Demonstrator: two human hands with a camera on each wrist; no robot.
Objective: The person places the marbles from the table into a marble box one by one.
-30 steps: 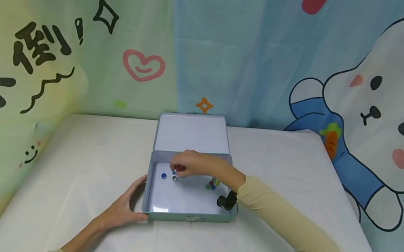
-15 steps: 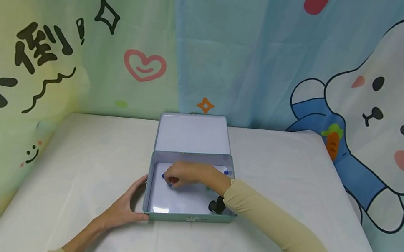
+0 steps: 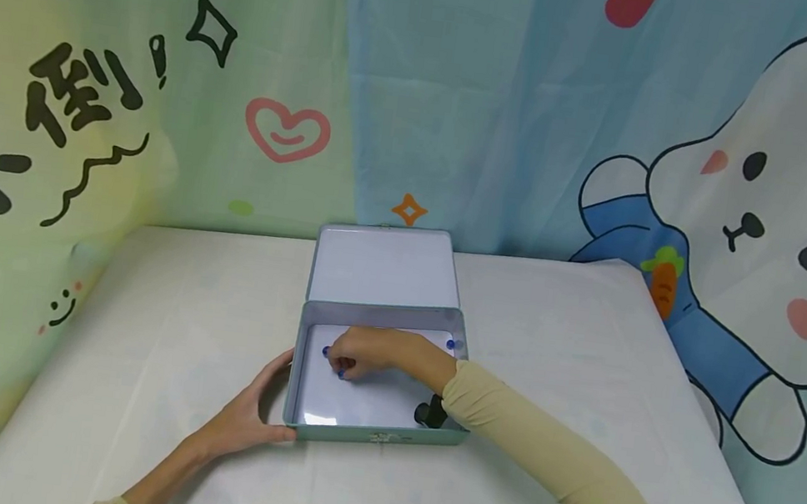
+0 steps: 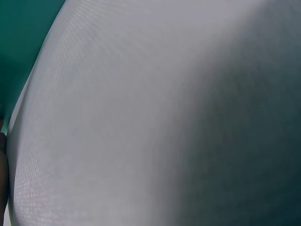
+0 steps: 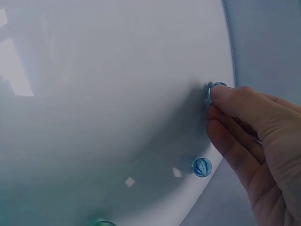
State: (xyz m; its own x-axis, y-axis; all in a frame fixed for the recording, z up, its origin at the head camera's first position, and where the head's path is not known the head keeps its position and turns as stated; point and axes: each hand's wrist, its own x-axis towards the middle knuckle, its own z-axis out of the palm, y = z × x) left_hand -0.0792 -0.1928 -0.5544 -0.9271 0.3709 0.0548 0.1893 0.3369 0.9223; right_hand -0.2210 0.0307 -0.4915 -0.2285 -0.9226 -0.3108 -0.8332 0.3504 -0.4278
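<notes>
My right hand (image 3: 372,349) reaches into an open tin box (image 3: 381,437). In the right wrist view, the thumb and fingers of that hand (image 5: 263,127) pinch a clear bluish glass marble (image 5: 218,84), partly hidden by the thumb. A second marble (image 5: 202,167), with blue swirls, lies below the fingertips. In the head view, blue marbles show at the fingers, one left (image 3: 326,352) and one below (image 3: 341,374). My left hand (image 3: 251,414) touches the box's left side with spread fingers, its thumb at the front corner.
The box's lid (image 3: 386,267) leans back, raised. Another blue marble (image 3: 450,344) lies near the right wall, and a green marble (image 5: 106,223) shows at the wrist view's bottom edge. A black wrist camera (image 3: 432,413) hangs under the right wrist. White cloth (image 3: 553,329) covers the table.
My right hand has moved slightly left and toward the front of the box, then stays almost still. Its fingers now cover the clear marble seen beside them earlier. The left hand stays in place.
</notes>
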